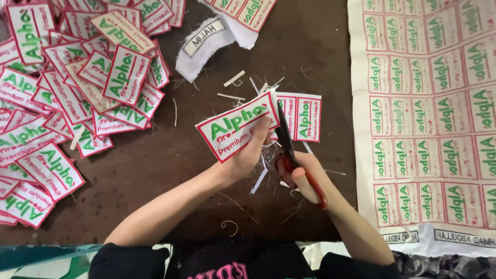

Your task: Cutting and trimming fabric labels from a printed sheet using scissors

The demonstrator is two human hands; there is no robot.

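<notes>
My left hand (247,155) pinches a white cloth label (235,129) with green lettering and a red border, still joined to a short strip of two more labels (302,117). My right hand (305,175) grips red-handled scissors (285,138), whose dark blades point up along the seam between the held label and the strip. Both hands hover over a dark brown table (155,170).
A heap of cut labels (77,88) covers the left side. A large uncut sheet of printed labels (429,113) lies at the right. White cloth scraps (204,44) sit at the top, and thin trimmings (261,178) litter the middle.
</notes>
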